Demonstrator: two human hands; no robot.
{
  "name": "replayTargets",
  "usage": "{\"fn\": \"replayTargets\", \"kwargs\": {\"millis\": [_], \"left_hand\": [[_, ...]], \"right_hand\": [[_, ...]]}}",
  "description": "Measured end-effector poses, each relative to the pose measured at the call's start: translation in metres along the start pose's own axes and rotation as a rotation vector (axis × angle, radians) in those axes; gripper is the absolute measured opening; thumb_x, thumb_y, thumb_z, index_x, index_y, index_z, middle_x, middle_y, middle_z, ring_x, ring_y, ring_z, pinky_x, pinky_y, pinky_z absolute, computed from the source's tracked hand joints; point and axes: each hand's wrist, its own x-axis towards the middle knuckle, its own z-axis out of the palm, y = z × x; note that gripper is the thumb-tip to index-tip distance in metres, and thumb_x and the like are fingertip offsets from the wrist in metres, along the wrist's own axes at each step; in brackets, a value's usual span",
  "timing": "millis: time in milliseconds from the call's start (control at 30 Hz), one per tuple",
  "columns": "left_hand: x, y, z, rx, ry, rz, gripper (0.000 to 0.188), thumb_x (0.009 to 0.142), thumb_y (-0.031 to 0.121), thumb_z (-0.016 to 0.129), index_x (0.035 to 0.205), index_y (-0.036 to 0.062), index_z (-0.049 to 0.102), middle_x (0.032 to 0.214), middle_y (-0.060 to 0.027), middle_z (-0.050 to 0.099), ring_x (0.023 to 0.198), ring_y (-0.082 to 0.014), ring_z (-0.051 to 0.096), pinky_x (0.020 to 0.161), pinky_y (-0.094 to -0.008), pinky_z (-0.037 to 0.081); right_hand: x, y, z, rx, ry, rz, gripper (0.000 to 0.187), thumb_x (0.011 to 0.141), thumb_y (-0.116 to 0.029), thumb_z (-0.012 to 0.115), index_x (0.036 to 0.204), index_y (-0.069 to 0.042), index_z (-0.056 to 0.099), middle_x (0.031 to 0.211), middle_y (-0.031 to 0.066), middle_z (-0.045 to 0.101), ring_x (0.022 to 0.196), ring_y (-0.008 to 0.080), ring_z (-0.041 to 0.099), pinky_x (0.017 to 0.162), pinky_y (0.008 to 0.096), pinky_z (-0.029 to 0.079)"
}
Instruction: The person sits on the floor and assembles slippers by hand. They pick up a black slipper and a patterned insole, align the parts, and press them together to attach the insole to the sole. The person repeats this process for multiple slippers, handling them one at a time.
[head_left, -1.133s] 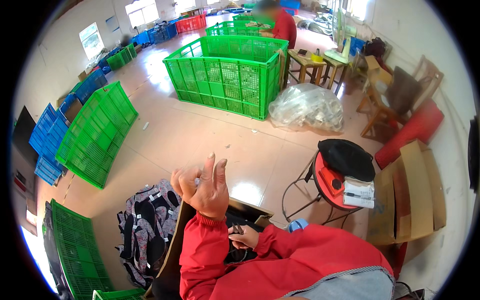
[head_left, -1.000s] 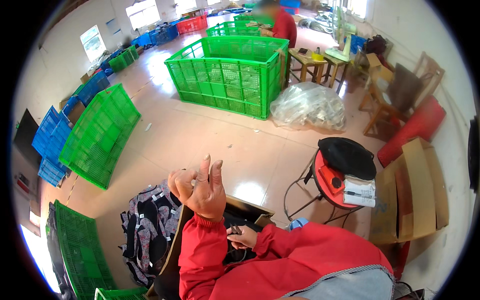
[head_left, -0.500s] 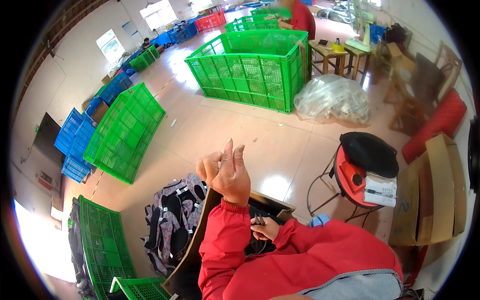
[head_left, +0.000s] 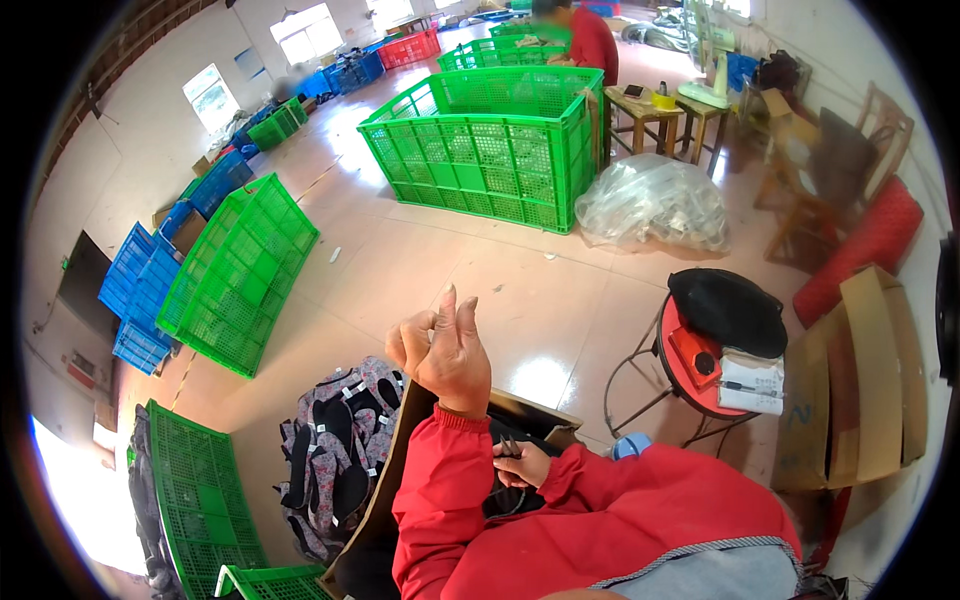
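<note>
Red sleeves covered both forearms, and the bare left hand point(head_left: 440, 358) stood raised above an open cardboard box point(head_left: 400, 440), its index finger and thumb upright side by side with their tips slightly apart, the other fingers curled; whether anything thin was caught among them could not be told. Lower down, over that same box, the right hand point(head_left: 523, 464) was closed around a small dark tool point(head_left: 510, 447) with two pointed tips facing up, near dark material point(head_left: 505, 500) inside. Left of the box, a pile of floral and black fabric pieces point(head_left: 327, 478) lay on the floor, dotted with small white labels point(head_left: 321, 428) whose print was too tiny to read. On the right, a red-topped round stool point(head_left: 712, 402) bore a black cloth item point(head_left: 728, 312), an orange-red box point(head_left: 694, 355) and an open notebook point(head_left: 760, 388) marked with illegible writing, a dark pen point(head_left: 738, 387) lying across its page. Beside the stool, flattened-looking brown cartons point(head_left: 845, 390) carried a faint bluish mark on one side.
</note>
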Motion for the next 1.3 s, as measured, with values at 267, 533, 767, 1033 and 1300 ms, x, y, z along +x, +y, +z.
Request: {"fn": "replayTargets", "kwargs": {"millis": [267, 533, 767, 1033, 1300], "left_hand": [[0.003, -0.003, -0.002, -0.041, -0.07, 0.011, 0.02, 0.069, 0.011, 0.08, 0.088, 0.0077, 0.076, 0.07, -0.0016, 0.052, 0.069, -0.0199, 0.05, 0.07, -0.0341, 0.039], [0.001, -0.02, -0.001, -0.042, -0.215, -0.032, 0.009, 0.07, 0.009, 0.077, 0.078, 0.0063, 0.073, 0.069, -0.0038, 0.053, 0.072, -0.0231, 0.052, 0.07, -0.0358, 0.04], [0.012, -0.044, -0.005, -0.066, -0.352, -0.008, 0.008, 0.071, 0.01, 0.075, 0.077, 0.0076, 0.07, 0.072, -0.0045, 0.052, 0.075, -0.0248, 0.051, 0.072, -0.0378, 0.039], [-0.052, -0.12, -0.108, 0.12, -0.754, 0.016, 0.009, 0.068, 0.006, 0.073, 0.073, 0.0096, 0.066, 0.07, -0.0036, 0.051, 0.076, -0.0255, 0.053, 0.075, -0.0393, 0.039], [-0.073, -0.126, -0.26, 0.523, -0.983, -0.349, 0.022, 0.073, 0.004, 0.068, 0.096, 0.0048, 0.068, 0.078, -0.0079, 0.055, 0.079, -0.028, 0.055, 0.074, -0.0405, 0.043]], "right_hand": [[0.0, -0.005, 0.002, 0.003, 0.003, 0.016, 0.02, 0.097, -0.008, 0.049, 0.114, 0.0, 0.057, 0.095, 0.0095, 0.065, 0.052, 0.0087, 0.052, 0.039, 0.02, 0.034], [0.004, -0.004, 0.001, 0.042, -0.039, 0.035, 0.022, 0.096, -0.009, 0.05, 0.115, 0.001, 0.057, 0.096, 0.0104, 0.065, 0.051, 0.0068, 0.05, 0.04, 0.0195, 0.034], [0.013, 0.002, -0.003, 0.073, -0.042, 0.049, 0.026, 0.095, -0.011, 0.052, 0.117, 0.002, 0.058, 0.095, 0.0089, 0.066, 0.054, 0.0053, 0.051, 0.041, 0.0179, 0.034], [0.015, -0.006, -0.006, 0.049, -0.089, 0.068, 0.027, 0.096, -0.01, 0.051, 0.118, 0.003, 0.057, 0.1, 0.0089, 0.066, 0.059, 0.0063, 0.053, 0.05, 0.0176, 0.039], [0.029, 0.004, 0.011, -0.023, -0.135, 0.192, 0.021, 0.095, -0.005, 0.047, 0.108, 0.005, 0.06, 0.093, 0.0078, 0.065, 0.059, 0.0055, 0.05, 0.056, 0.0191, 0.042]]}}
